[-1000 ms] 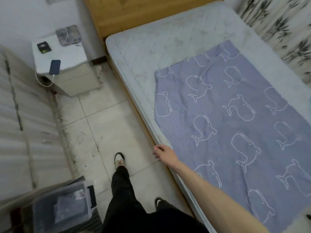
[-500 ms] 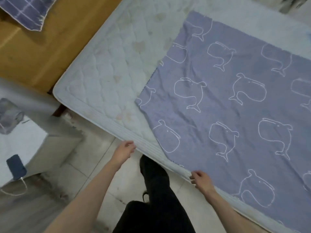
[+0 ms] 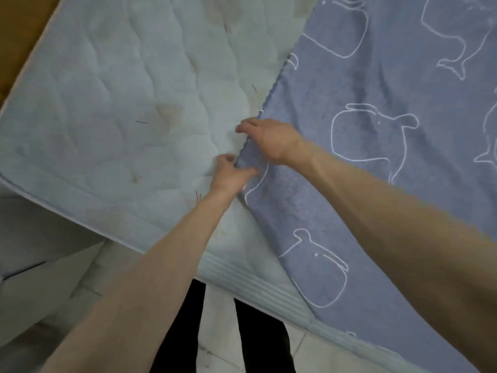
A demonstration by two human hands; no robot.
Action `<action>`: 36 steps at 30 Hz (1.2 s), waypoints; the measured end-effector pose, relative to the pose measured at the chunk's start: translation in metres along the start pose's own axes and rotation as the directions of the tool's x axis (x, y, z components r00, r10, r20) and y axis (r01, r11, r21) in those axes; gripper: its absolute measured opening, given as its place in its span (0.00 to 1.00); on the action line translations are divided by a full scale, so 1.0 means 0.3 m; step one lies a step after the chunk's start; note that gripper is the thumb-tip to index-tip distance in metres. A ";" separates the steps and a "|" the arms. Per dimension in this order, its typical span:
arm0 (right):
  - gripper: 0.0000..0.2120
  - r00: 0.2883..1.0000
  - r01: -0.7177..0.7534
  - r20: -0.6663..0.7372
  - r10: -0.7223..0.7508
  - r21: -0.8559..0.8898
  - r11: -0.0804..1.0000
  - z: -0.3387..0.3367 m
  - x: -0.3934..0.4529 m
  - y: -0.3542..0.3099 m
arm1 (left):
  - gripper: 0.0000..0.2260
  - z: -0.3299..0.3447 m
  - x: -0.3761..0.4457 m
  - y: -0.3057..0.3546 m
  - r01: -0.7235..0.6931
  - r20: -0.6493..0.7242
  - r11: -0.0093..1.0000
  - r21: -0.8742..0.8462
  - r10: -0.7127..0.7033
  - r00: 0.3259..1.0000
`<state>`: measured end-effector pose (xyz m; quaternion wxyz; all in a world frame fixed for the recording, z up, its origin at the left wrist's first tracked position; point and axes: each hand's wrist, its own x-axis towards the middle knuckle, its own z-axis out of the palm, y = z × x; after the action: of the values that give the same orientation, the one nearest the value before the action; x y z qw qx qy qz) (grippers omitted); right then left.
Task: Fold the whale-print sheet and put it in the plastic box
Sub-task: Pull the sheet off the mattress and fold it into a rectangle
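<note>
— Head view, what has changed since a moment ago?

— Both my hands have come up off the bed's side rim and onto the edge of the blue-grey cotton sheet printed with white whale outlines (image 3: pixel 376 162). My left hand (image 3: pixel 231 176) now pinches that edge, thumb on top and fingers curled under the cloth. My right hand (image 3: pixel 271 141) sits just beyond it on the same edge, fingers curled down over the hem; I judge it is grasping the cloth, though the fingertips are hidden.

— What does that mean for the task?

— I judge the first fold is about to start: the sheet lies spread flat on the white quilted mattress (image 3: pixel 121 109), nothing folded yet. The plastic box is out of view.

— Anything around or in the way?

— An orange-brown wooden headboard (image 3: pixel 18 30) shows at the top left corner, pale floor tiles (image 3: pixel 220 356) and my black trouser legs (image 3: pixel 185 332) below. My two hands are almost touching, so I would need to spread them along the edge to lift it evenly.
</note>
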<state>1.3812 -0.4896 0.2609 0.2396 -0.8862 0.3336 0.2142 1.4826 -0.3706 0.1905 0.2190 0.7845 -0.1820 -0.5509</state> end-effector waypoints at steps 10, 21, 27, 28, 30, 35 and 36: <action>0.13 0.940 0.080 0.340 0.037 -0.325 0.942 -0.079 0.147 0.031 | 0.23 -0.095 -0.132 0.026 -0.312 0.506 0.815 0.488 0.027 0.862; 0.12 0.913 -0.107 0.387 0.130 -0.079 0.991 -0.194 0.120 0.100 | 0.40 -0.089 -0.177 -0.014 0.068 0.495 0.931 -0.358 0.127 0.859; 0.15 0.957 -0.109 0.269 0.109 -0.014 0.994 -0.191 0.069 0.131 | 0.16 -0.046 -0.165 0.086 -0.336 0.850 0.940 0.054 0.133 0.510; 0.14 0.965 -0.109 0.238 0.106 0.003 0.994 -0.189 0.056 0.136 | 0.18 -0.041 -0.181 0.079 -0.464 0.843 0.869 0.170 0.116 0.526; 0.13 0.977 -0.106 0.189 0.098 0.033 0.994 -0.187 0.033 0.144 | 0.23 -0.060 -0.212 0.044 -0.579 0.784 0.721 0.382 0.079 0.616; 0.15 0.991 -0.118 0.073 0.116 0.023 0.993 -0.159 0.000 0.117 | 0.23 -0.235 -0.297 -0.111 -0.484 0.684 0.600 0.637 -0.149 0.714; 0.15 0.991 -0.125 0.043 0.124 0.026 0.992 -0.150 -0.008 0.107 | 0.23 -0.281 -0.324 -0.145 -0.445 0.687 0.651 0.615 -0.166 0.707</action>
<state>1.3671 -0.5351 0.2888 0.2450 -0.8555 0.3865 0.2422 1.5325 -0.2709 0.2681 -0.1612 0.5186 -0.5240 -0.6561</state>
